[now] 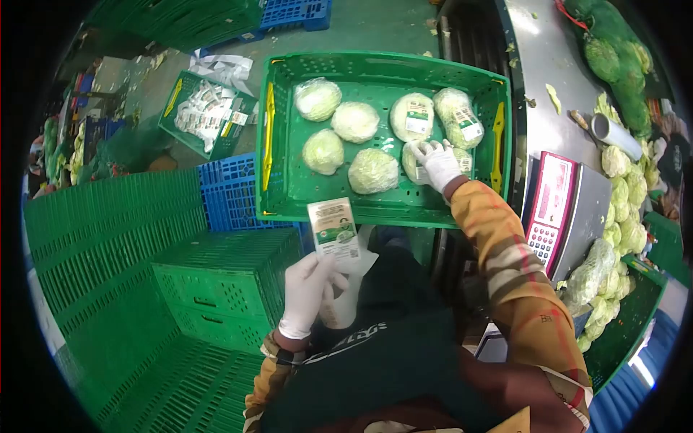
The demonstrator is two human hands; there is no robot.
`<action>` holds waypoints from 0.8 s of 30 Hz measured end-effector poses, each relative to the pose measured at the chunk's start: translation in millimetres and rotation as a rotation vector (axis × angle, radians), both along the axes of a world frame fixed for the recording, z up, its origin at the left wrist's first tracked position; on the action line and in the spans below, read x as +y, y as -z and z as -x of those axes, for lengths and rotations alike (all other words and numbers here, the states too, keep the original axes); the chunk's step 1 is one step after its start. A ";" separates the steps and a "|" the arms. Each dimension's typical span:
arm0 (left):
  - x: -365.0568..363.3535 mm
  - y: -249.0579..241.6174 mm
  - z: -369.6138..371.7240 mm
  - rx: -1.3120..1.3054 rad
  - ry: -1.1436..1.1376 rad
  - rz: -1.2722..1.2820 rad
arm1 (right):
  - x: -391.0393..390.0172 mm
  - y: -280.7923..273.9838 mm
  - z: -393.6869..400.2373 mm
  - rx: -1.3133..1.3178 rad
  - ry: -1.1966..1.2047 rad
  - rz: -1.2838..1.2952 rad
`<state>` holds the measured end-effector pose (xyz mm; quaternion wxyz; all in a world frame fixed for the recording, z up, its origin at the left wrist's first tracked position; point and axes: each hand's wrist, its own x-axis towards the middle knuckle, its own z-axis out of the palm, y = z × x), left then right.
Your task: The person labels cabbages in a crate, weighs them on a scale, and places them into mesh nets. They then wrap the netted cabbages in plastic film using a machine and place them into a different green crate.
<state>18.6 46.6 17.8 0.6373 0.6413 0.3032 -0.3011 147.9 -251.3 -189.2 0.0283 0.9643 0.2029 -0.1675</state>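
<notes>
My left hand [306,290], in a white glove, is closed on a strip of printed labels [333,229], held upright just below the near edge of a green crate [346,211]. Its backing paper [342,307] hangs beneath the fingers. My gloved right hand [437,163] lies with spread fingers on top of a wrapped cabbage [411,167], which it partly hides. Two cabbages beyond it, one round [411,108] and one longer [453,108], bear green-and-white labels. Several film-wrapped cabbages, such as the near one [373,172], show no label in the crate's left and middle.
A pink-framed weighing scale [554,195] stands on the metal counter at right, beside piled cabbages [621,209]. Green stacked crates [209,281] and a blue crate [229,189] are at left. A small green crate [172,108] holds crumpled label scraps [206,112].
</notes>
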 end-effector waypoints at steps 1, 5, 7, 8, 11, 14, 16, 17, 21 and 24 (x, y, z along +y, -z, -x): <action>1.1 1.6 -0.2 -0.016 0.025 0.016 | 20.8 -36.6 -0.3 0.107 0.092 -0.215; -1.4 2.9 -2.0 -0.039 0.076 0.024 | 83.8 -137.6 20.3 0.900 0.397 -1.457; -3.0 1.8 -4.1 -0.064 0.064 0.033 | 97.1 -166.0 25.7 0.702 0.292 -1.262; -2.7 -2.0 -6.6 -0.090 0.050 -0.011 | 102.3 -164.9 30.7 0.704 0.315 -1.322; -5.5 -8.4 -9.2 -0.140 -0.010 -0.067 | 114.2 -168.7 47.1 0.720 0.373 -1.382; -3.2 -12.6 -12.5 -0.119 -0.051 -0.073 | 120.7 -176.1 57.8 0.670 0.385 -1.338; -0.5 -8.7 -11.0 -0.129 -0.047 -0.106 | 123.3 -182.2 62.3 0.478 0.318 -1.223; 2.5 -1.8 -7.7 -0.128 -0.050 -0.102 | 123.7 -180.9 63.3 0.479 0.317 -1.218; 16.5 12.8 6.7 -0.158 -0.033 -0.082 | 117.3 -170.9 54.0 0.007 0.156 -1.227; 26.1 21.8 30.6 -0.085 0.098 -0.170 | 77.1 -145.1 -0.7 0.304 0.767 -1.544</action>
